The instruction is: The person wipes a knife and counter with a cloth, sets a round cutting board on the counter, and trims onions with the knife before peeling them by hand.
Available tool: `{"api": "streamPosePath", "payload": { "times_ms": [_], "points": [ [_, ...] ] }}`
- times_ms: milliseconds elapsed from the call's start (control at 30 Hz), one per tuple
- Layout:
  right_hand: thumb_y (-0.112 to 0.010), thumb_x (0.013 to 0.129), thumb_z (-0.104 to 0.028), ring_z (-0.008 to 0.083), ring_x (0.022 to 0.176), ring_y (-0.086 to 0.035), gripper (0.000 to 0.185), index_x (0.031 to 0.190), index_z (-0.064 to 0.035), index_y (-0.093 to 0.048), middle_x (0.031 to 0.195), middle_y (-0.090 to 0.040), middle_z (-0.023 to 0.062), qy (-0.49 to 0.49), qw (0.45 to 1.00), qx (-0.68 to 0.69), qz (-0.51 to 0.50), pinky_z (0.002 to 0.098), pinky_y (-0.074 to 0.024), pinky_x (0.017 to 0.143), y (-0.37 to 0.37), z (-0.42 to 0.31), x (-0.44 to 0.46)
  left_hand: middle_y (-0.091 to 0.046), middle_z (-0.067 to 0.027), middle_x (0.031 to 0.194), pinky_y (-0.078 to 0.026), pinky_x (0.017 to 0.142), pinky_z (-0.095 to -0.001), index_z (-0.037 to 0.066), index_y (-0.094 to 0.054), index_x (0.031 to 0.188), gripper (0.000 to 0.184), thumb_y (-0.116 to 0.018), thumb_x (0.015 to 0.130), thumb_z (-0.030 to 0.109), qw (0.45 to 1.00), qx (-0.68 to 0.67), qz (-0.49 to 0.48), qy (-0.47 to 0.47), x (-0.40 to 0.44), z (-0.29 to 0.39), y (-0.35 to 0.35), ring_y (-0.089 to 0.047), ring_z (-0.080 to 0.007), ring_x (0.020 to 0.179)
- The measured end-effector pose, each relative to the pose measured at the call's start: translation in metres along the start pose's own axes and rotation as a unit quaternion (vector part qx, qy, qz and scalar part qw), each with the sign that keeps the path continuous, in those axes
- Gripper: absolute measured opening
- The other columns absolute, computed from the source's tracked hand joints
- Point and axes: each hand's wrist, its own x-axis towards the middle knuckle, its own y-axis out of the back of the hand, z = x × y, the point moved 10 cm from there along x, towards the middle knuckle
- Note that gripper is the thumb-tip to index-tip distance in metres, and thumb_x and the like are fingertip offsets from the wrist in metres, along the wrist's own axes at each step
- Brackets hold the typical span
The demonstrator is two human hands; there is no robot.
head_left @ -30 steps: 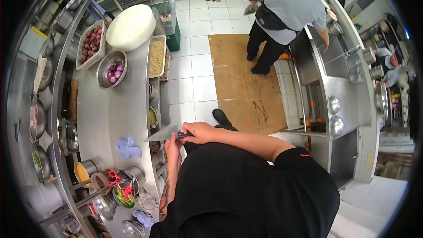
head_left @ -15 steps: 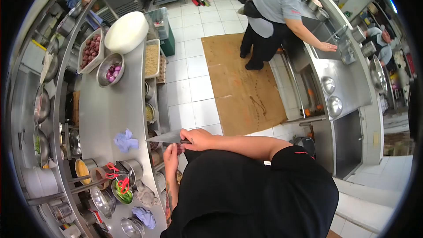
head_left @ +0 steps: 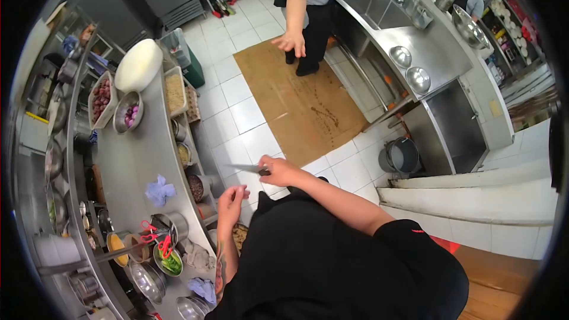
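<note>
Presently, the right hand (head_left: 278, 170) is closed around the handle of the knife (head_left: 243, 168); the knife is above the floor, beyond the edge of the steel counter (head_left: 127, 163), and its blade points toward this counter. The left hand (head_left: 232, 200) is near the knife but apart from it; its fingers are loosely bent and narrowly open, and I cannot tell what is inside the palm.

On the counter lies a crumpled blue cloth (head_left: 160, 191); nearer to the person there are red-handled scissors (head_left: 157, 237), just beside a bowl of green vegetables (head_left: 170, 262). Toward the far end stand a metal bowl with purple onions (head_left: 128, 112) and a white container with dark red onions (head_left: 102, 102); a big white rounded object (head_left: 139, 65) is close to both, and a tray of pale food (head_left: 175, 92) is at the side.

Across the cardboard (head_left: 296, 106) on the floor, a co-worker stretches out one hand (head_left: 290, 42), well apart from the knife; a grey bucket (head_left: 404, 155) stands at the right.
</note>
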Motion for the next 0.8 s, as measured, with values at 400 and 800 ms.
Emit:
{"api": "streamPosePath", "payload": {
  "times_ms": [400, 800],
  "points": [
    [-0.072, 0.087, -0.018, 0.0394, 0.100, -0.069, 0.039, 0.123, -0.0122, -0.056, 0.103, -0.072, 0.0175, -0.116, 0.980, -0.005, 0.164, 0.0482, -0.0540, 0.083, -0.018, -0.007, -0.079, -0.067, -0.0096, 0.106, -0.053, 0.083, -0.0296, 0.000, -0.071, 0.115, 0.026, -0.065, 0.101, 0.021, 0.984, 0.163, 0.058, -0.043, -0.095, -0.037, 0.062, -0.066, -0.0151, 0.092],
    [-0.065, 0.087, -0.005, 0.0367, 0.069, -0.066, 0.029, 0.116, -0.0103, -0.060, 0.085, -0.061, 0.0129, 0.085, 0.949, -0.186, 0.238, 0.0485, -0.0516, 0.057, -0.023, -0.089, -0.102, -0.062, -0.0186, 0.132, -0.054, 0.088, -0.0376, 0.001, -0.063, 0.130, 0.037, -0.066, 0.098, 0.019, 0.965, 0.258, 0.036, -0.020, -0.158, -0.055, 0.056, -0.069, -0.0271, 0.094]
  ]
}}
